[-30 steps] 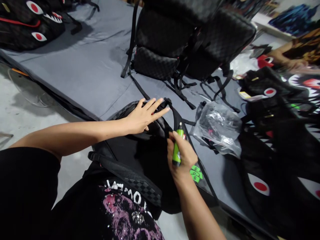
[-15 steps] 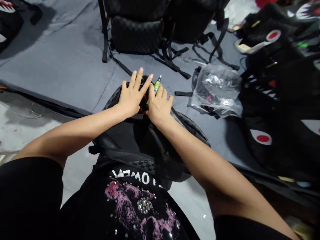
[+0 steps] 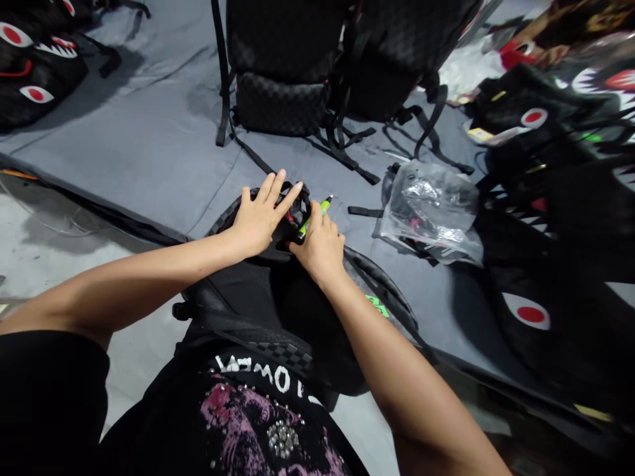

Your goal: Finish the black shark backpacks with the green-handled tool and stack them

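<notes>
Thumb and forefinger of the right hand point(image 3: 321, 248) close around a green pen-shaped tool point(image 3: 317, 217), the other fingers loosely bent beside it; its dark tip points up and away from the grip. Just left of that, the left hand point(image 3: 258, 221) lies palm down with fingers spread on a black backpack point(image 3: 231, 287); whether its thumb pinches any fabric I cannot tell. This backpack sits under both hands, running from the grip back toward the wearer.

The tool looks light, rigid and smooth, so it could turn in a loose hold; its thick barrel, well behind the tip, suits 2 or 3 fingers. By contrast, the backpack looks soft and floppy, likely to sag or crease under pressure; its padded rim should give a firmer hold than the slack panel. Right of the grip, a clear plastic bag point(image 3: 429, 205) looks thin and slippery.
</notes>
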The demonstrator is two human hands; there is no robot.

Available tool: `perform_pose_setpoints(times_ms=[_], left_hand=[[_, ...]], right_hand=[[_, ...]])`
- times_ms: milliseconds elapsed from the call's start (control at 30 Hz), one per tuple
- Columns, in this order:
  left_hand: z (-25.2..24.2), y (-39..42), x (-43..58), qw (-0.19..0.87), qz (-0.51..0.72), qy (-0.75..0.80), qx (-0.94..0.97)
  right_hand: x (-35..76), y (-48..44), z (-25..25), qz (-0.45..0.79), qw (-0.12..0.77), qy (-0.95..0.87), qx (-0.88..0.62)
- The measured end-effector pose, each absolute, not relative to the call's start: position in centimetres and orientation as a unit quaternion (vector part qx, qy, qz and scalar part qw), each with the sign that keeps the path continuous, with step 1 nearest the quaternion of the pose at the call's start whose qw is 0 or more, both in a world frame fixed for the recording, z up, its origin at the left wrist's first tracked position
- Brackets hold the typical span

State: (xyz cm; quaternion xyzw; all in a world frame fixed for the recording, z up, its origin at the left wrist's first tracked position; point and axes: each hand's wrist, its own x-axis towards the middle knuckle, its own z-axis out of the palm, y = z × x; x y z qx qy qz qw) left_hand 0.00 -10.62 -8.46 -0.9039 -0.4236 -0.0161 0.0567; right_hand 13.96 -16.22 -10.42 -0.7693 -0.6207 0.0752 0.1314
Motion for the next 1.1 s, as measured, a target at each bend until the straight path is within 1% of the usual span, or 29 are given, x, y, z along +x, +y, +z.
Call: perform_pose_setpoints(times_ms=[200, 433, 700, 867, 967, 1100], left_hand=[[-8.4, -10.4, 0.0, 0.065, -0.006, -0.412, -0.909], [-9.1, -9.4, 0.9, 0.086, -0.002, -0.340, -0.937], [-8.6, -9.9, 1.0, 0.058, 0.002, -0.358, -0.932], [-9.1, -10.2, 1.1, 0.038, -0.035, -0.388, -0.920], [-9.2, -10.1, 1.3, 0.018, -0.025, -0.399, -0.916], [-9.2, -9.5, 1.2, 0.004, -0.026, -0.400, -0.916]], right_hand=[[14.1, -16.2, -10.5, 0.083, 0.139, -0.616, -0.771], [14.3, -16.0, -10.6, 0.098, 0.138, -0.608, -0.776], [15.1, -16.4, -11.4, 0.092, 0.179, -0.609, -0.767], [15.8, -17.1, -12.1, 0.102, 0.214, -0.604, -0.761], [15.4, -16.8, -12.0, 0.095, 0.197, -0.603, -0.767], [13.7, -15.0, -11.3, 0.037, 0.133, -0.632, -0.762]])
